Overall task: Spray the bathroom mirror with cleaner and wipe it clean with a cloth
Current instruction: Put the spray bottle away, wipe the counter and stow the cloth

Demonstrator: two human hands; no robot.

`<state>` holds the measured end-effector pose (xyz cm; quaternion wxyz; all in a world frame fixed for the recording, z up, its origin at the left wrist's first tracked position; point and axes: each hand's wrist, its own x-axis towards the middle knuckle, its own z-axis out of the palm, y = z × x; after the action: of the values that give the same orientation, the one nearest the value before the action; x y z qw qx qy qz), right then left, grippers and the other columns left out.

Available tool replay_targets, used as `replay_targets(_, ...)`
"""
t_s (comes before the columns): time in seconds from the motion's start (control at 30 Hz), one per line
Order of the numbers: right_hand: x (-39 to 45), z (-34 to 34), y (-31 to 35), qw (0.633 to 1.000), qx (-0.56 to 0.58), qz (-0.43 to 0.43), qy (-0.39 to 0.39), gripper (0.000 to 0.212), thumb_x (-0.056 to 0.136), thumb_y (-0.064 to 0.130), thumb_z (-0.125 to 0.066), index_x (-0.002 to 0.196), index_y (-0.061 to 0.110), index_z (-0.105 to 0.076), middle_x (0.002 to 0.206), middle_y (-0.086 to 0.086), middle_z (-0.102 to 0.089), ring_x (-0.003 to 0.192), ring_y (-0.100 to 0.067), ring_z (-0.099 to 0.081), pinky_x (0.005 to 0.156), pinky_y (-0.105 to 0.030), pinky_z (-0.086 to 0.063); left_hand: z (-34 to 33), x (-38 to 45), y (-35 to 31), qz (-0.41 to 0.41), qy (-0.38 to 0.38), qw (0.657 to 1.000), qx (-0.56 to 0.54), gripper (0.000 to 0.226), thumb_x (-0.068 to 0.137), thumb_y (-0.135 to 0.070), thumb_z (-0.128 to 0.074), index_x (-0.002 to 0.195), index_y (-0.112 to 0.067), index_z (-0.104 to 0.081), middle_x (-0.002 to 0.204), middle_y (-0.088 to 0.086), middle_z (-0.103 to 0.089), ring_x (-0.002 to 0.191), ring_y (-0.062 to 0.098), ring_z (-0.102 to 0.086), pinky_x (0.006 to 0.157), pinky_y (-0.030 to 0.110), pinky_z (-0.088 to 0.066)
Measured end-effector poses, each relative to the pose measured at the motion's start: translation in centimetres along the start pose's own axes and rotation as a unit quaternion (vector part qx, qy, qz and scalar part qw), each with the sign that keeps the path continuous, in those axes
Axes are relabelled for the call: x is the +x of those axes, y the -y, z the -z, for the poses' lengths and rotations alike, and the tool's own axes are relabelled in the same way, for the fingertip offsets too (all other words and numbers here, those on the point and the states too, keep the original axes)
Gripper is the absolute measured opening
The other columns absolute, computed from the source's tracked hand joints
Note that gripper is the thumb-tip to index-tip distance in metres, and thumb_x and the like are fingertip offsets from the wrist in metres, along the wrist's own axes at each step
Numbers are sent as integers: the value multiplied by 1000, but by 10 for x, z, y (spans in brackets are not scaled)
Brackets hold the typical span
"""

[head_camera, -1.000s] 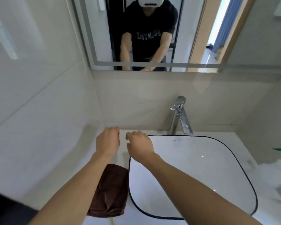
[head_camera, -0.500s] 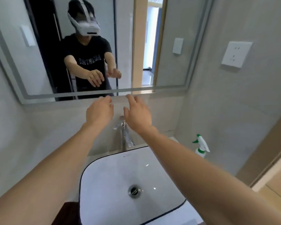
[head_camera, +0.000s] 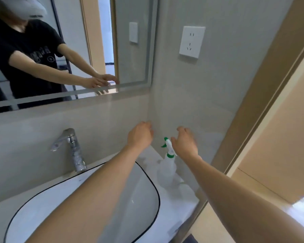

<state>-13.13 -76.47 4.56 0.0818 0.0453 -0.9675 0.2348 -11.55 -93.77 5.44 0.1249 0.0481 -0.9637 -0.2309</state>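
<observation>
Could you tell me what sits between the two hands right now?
In the head view, the spray bottle's green-and-white head shows between the left hand and right hand, neither gripping it.

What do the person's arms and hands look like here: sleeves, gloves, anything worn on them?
Both the left hand and right hand are bare: no gloves, rings, watch or bands visible. The forearms are uncovered. The mirror reflection shows a short-sleeved black T-shirt with pale chest lettering.

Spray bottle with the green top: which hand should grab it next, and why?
Probably the right hand should close around the neck of the clear plastic spray bottle with the green-and-white nozzle. That hand is open, empty and right beside the nozzle; the left hand, also empty, is farther off. The bottle stands upright, untouched, on the white counter.
</observation>
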Motion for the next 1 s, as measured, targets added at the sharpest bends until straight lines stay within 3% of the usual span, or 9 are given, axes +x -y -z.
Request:
replay_targets(0.13, 8, -36, -37, 997, 35, -40, 63, 53, 92, 33, -65, 135, 8, -46, 131, -13, -53, 120, -33, -52, 92, -36, -43, -50, 19, -2, 1, 58, 997, -45, 34, 103, -24, -44, 133, -14, -57, 130, 15, -61, 117, 35, -58, 92, 37, -48)
replay_targets(0.23, 9, -65, -57, 989, 119, -63, 69, 64, 84, 37, -74, 136, 9, -49, 126, -10, -60, 115, -30, -58, 87, -32, -45, -77, 27, -2, 13, 85, 992, -88, 36, 104, -23, -44, 136, -13, -57, 132, 15, -62, 120, 33, -58, 98, 36, -47)
replay_targets(0.37, -1, -96, -71, 951, 290, -101, 33, 47, 76, 25, -83, 117, 15, -64, 100, 2, -69, 87, -14, -64, 77, -23, -47, -102, 36, 1, 36, 93, 976, -193, 33, 105, -23, -41, 125, -11, -64, 124, 13, -66, 113, 33, -63, 98, 39, -50)
replay_targets(0.43, -5, -109, -73, 939, 330, -96, 23, 35, 75, 22, -84, 106, 19, -67, 84, 11, -64, 74, -4, -56, 69, -14, -42, -112, 37, 3, 50, 86, 960, -260, 31, 105, -21, -41, 113, -10, -69, 112, 11, -70, 102, 30, -66, 91, 34, -55)
replay_targets(0.53, -5, -121, -73, 926, 365, -96, 9, 24, 79, 18, -82, 97, 21, -68, 74, 15, -59, 64, -4, -48, 59, -10, -37, -116, 34, 5, 71, 89, 944, -308, 31, 106, -18, -41, 107, -7, -69, 102, 10, -70, 83, 21, -67, 62, 11, -49)
replay_targets(0.6, -3, -125, -70, 921, 379, -88, 3, 23, 80, 15, -81, 100, 17, -70, 75, 11, -61, 66, -7, -50, 60, -12, -38, -114, 34, 10, 75, 90, 938, -325, 29, 105, -18, -42, 106, -8, -69, 102, 12, -71, 80, 20, -67, 59, 13, -47)
replay_targets(0.77, 8, -103, -37, 913, 405, -34, -3, 21, 84, 14, -77, 104, 14, -69, 75, 13, -59, 62, 3, -50, 59, -9, -37, -66, 44, 16, 66, 60, 927, -364, 25, 104, -22, -47, 93, -15, -69, 87, 7, -70, 72, 17, -66, 72, 33, -50)
replay_targets(0.87, 23, -67, 5, 896, 442, 35, -11, 20, 88, 16, -74, 106, 20, -67, 79, 10, -61, 64, 4, -48, 62, -11, -38, -4, 54, 8, 49, 3, 929, -368, 24, 102, -24, -51, 86, -19, -69, 79, 5, -70, 63, 17, -66, 70, 34, -52)
replay_targets(1.0, 37, -13, 72, 868, 483, 111, -19, 28, 93, 19, -68, 121, 13, -66, 96, 5, -67, 79, 3, -58, 72, -12, -44, 98, 55, -9, 15, -76, 939, -336, 24, 102, -28, -51, 93, -16, -69, 78, 6, -70, 61, 18, -65, 64, 29, -51)
